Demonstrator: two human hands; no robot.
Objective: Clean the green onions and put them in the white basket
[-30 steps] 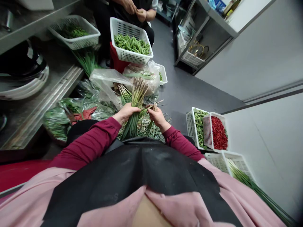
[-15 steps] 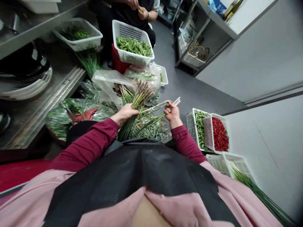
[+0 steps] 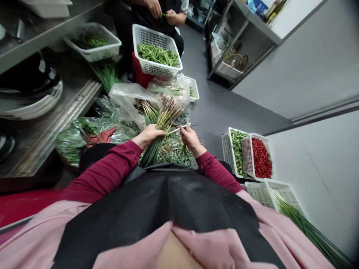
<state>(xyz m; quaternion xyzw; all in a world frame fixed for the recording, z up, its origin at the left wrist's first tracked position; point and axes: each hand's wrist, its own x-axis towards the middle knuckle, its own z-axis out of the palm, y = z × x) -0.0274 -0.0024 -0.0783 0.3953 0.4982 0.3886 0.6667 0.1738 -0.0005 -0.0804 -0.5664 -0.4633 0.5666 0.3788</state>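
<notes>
My left hand (image 3: 150,135) is closed round a thick bunch of green onions (image 3: 167,114), its brownish root ends pointing up and away and its green leaves hanging toward my apron. In my right hand (image 3: 192,139), close by on the right, the fingers pinch a few peeled green onions (image 3: 187,127) with white stalk ends. One pale stalk (image 3: 175,130) spans the gap between the two hands. Below them lies a heap of green and straw-coloured trimmings (image 3: 175,151). Another bunch of green onions (image 3: 150,112) lies in a clear plastic bag (image 3: 130,91) just beyond.
A white basket of green pods (image 3: 157,67) stands ahead on something red, before a seated person's hands (image 3: 162,13). At right are baskets of green peppers (image 3: 226,149), red chillies (image 3: 248,157) and long green onions (image 3: 283,186). A metal shelf (image 3: 81,108) runs along the left.
My right hand has moved left and nearer to my left hand, bringing its stalks along. My left hand keeps its place with the bunch.
</notes>
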